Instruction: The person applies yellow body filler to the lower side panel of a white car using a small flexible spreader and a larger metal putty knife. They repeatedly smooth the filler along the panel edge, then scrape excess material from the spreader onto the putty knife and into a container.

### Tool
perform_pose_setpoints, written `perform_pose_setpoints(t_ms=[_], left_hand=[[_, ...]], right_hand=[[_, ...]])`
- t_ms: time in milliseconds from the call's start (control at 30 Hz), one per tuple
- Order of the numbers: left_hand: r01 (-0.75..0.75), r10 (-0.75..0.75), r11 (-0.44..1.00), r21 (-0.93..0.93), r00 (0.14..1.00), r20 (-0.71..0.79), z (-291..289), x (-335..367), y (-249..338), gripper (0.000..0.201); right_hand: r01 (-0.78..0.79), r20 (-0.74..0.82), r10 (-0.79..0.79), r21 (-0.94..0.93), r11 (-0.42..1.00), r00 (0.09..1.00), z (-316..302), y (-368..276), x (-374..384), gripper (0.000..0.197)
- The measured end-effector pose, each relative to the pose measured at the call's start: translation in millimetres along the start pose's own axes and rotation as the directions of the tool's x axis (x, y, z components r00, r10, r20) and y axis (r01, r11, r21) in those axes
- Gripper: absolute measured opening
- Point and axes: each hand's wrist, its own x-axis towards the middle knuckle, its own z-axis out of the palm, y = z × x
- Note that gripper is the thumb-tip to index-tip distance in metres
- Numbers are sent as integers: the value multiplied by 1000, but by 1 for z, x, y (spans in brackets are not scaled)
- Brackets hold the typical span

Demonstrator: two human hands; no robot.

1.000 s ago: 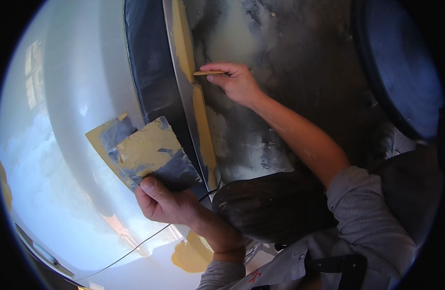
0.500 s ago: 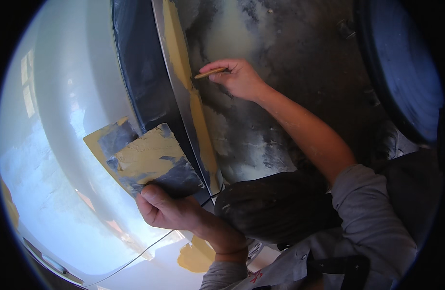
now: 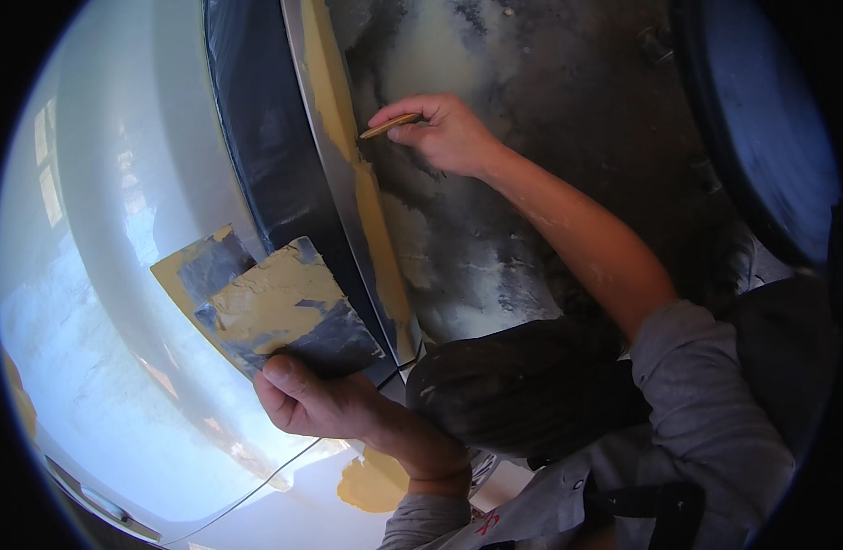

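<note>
My left hand [image 3: 312, 403] pinches a flat square filler board [image 3: 279, 307], thumb on top. Tan body filler is smeared over its dark grey face. A second filler-stained sheet [image 3: 202, 270] juts out behind it; whether the two are joined I cannot tell. Farther up, my right hand [image 3: 454, 137] grips a thin tan spreader [image 3: 391, 126], seen nearly edge-on. Its tip is beside the outer edge of a long strip of tan filler [image 3: 377, 247] on the car's silvery sill [image 3: 348, 197]. Contact between tip and sill cannot be made out.
Left of the sill runs a black band [image 3: 266, 119], then the shiny pale car door [image 3: 128, 302]. Another filler patch [image 3: 374, 481] lies on the panel near my left forearm. A dark round-rimmed object [image 3: 770, 119] stands at right. My dark-clad knee [image 3: 522, 385] is close to the sill.
My right hand has moved slightly up and left with the spreader, whose tip now points a little more downward. My left hand and the board are almost unmoved.
</note>
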Motion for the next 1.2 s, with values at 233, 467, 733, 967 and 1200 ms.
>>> perform_pose_setpoints(t_ms=[233, 467, 733, 967, 1200], left_hand=[[-11, 11, 1000, 1, 997, -75, 5, -3, 1, 36], [-13, 13, 997, 80, 1000, 10, -1, 1, 0, 33], [135, -121, 990, -39, 960, 254, 6, 15, -9, 15], [129, -91, 979, -155, 968, 233, 15, 16, -10, 15], [226, -143, 899, -376, 961, 236, 28, 24, -5, 20]], right_hand=[[83, 26, -83, 9, 997, 996, 26, 8, -12, 23], [-172, 17, 172, 22, 985, 985, -4, -34, -17, 22], [-2, 250, -190, 612, 791, 949, -2, -126, -47, 27], [189, 376, -327, 359, 914, 867, -8, -151, -54, 24], [67, 288, -73, 29, 997, 955, 6, -195, -74, 22]])
